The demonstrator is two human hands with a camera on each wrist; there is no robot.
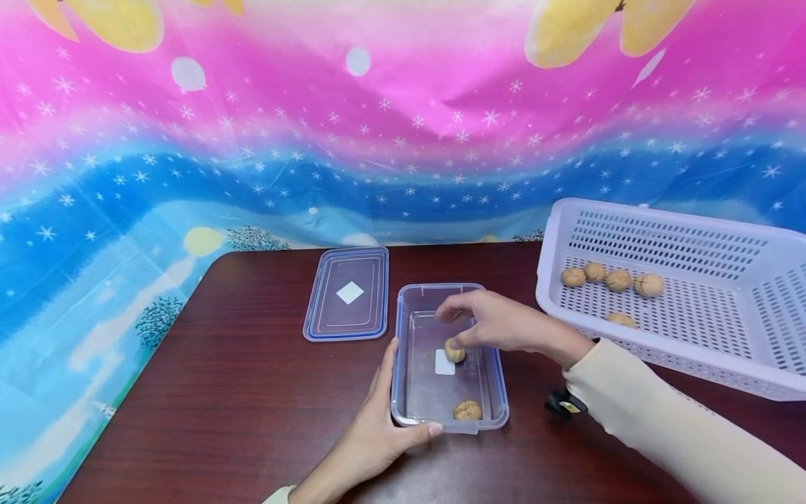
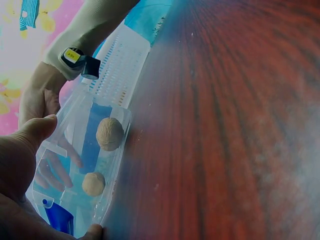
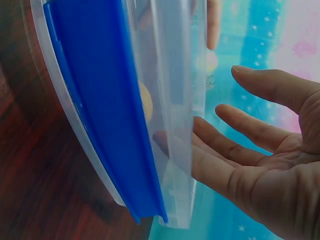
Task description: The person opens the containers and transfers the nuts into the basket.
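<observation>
A clear plastic container (image 1: 420, 399) with blue along its sides stands uncovered on the table. My left hand (image 1: 371, 434) holds it at the near left corner, thumb over the front rim and fingers along the left side. One walnut (image 1: 467, 411) lies inside by the front wall; another walnut (image 1: 455, 351) is near the middle, beside a white square label (image 1: 444, 362). Reaching over the right wall, my right hand (image 1: 497, 322) is inside the container, its thumb overlapping the middle walnut. In the right wrist view the fingers (image 3: 215, 162) are spread, with nothing between them.
A rectangular lid (image 1: 321, 308) with a blue seal and a white diamond label lies left of the container. To the right, a white perforated basket (image 1: 711, 308) has several walnuts (image 1: 618, 280) in it. Behind the dark wooden table (image 1: 239, 392) hangs a colourful cloth (image 1: 403, 126).
</observation>
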